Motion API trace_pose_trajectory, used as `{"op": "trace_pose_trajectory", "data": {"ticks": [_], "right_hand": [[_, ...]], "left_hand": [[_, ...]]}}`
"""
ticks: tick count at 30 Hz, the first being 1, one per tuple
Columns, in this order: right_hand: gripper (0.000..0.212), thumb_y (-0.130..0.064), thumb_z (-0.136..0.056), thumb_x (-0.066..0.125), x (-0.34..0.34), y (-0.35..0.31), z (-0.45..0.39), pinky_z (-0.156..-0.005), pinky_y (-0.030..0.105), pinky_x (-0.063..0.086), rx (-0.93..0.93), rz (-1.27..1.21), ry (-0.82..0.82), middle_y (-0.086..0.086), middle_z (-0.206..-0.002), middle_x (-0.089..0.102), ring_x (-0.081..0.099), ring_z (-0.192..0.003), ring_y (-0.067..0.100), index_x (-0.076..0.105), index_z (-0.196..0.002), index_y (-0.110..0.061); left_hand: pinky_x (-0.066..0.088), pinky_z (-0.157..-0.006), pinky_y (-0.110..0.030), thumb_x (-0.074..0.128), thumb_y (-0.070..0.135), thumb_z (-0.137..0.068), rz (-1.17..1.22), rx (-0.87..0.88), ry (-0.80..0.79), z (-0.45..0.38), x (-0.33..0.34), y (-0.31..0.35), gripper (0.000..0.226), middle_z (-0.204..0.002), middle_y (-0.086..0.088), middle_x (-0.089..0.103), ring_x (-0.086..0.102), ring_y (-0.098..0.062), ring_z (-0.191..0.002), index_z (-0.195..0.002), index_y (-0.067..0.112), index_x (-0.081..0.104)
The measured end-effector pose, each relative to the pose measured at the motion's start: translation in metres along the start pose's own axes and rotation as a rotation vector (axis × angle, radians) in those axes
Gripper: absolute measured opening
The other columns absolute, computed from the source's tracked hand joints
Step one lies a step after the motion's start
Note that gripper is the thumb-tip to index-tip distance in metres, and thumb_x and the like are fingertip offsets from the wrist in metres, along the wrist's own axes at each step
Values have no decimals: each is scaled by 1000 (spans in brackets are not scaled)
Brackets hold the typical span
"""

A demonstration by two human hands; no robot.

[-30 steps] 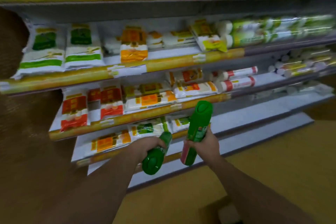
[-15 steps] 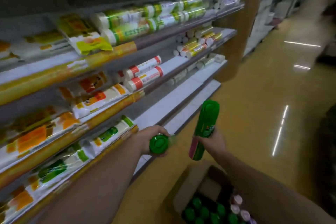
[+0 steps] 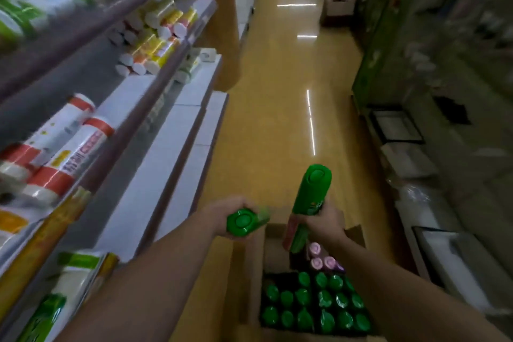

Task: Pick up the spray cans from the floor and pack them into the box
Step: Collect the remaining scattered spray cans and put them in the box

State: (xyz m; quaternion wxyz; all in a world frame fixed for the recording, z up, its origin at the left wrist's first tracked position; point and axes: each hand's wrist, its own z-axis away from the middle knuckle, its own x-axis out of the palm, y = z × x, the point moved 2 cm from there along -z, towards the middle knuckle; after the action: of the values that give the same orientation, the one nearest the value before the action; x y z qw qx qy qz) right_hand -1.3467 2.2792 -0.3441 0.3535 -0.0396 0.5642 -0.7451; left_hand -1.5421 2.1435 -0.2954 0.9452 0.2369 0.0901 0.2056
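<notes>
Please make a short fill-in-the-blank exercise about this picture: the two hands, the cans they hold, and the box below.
1. The left hand and the right hand each hold one ____ spray can.
2. The cardboard box stands on the ____.
3. Most caps in the box are green; a few at its far end are ____.
4. The can in the right hand points its cap ____.

Missing words: green; floor; pink; upward
</notes>
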Motion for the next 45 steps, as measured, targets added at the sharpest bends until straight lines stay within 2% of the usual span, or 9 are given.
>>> {"op": "trace_pose_trajectory", "data": {"ticks": [4,9,13,17,24,27,32,37,45], "right_hand": [[51,-13,-65,90,-5,31,-29,-63,23,53,32,8,69,-1,-94,71,68,-87,14,65,-109,-12],[62,-18,-65,91,9,78,-49,-84,35,54,116,-27,99,-6,-100,66,63,-95,15,59,-117,-21],[67,-11,-60,92,33,131,-67,-77,26,49,209,-24,117,-1,-103,68,64,-97,17,59,-117,-20],[62,-20,-53,96,65,194,-88,-74,24,47,284,20,141,-4,-95,69,64,-90,16,62,-105,-20],[59,-14,-61,93,105,283,-96,-78,16,40,391,48,73,-11,-95,65,60,-95,10,60,-109,-26],[66,-21,-62,92,117,315,-99,-81,19,43,390,122,40,-5,-101,69,64,-98,16,60,-119,-23],[72,-36,-65,85,136,369,-114,-84,34,54,380,213,-20,-4,-107,71,67,-101,22,49,-128,-33],[65,-25,-68,81,153,413,-135,-84,28,48,347,341,-66,0,-119,68,64,-107,24,58,-129,-23],[56,-18,-73,67,179,442,-149,-76,34,51,349,583,-157,-1,-115,66,63,-104,26,54,-128,-25]], "left_hand": [[57,-72,-39,74,17,-80,-95,-38,6,-44,23,9,30,-91,-19,66,65,-29,-75,-101,1,59],[57,-83,-39,78,16,-76,-281,-139,21,-113,53,-7,41,-111,-20,65,65,-34,-98,-110,1,59],[54,-64,-31,80,15,-76,-384,-188,49,-176,61,-28,57,-111,-13,60,61,-25,-90,-124,1,52],[55,-81,-29,84,17,-74,-520,-173,29,-248,62,-55,62,-127,-11,56,58,-25,-110,-126,3,53],[42,-51,-20,83,22,-72,-650,-196,34,-325,83,-119,52,-109,-5,57,56,-18,-94,-113,5,56],[46,-61,-25,83,24,-73,-707,-172,50,-352,94,-146,40,-99,-2,57,56,-17,-90,-100,13,56],[48,-74,-25,85,26,-68,-736,-152,2,-405,115,-181,59,-105,4,59,56,-14,-94,-122,19,62],[53,-96,-35,83,32,-62,-892,-130,-26,-461,124,-209,85,-134,-7,53,55,-25,-119,-140,19,52],[50,-88,-33,69,23,-73,-1118,-39,-174,-497,124,-235,54,-120,-12,56,56,-29,-112,-125,14,56]]}}
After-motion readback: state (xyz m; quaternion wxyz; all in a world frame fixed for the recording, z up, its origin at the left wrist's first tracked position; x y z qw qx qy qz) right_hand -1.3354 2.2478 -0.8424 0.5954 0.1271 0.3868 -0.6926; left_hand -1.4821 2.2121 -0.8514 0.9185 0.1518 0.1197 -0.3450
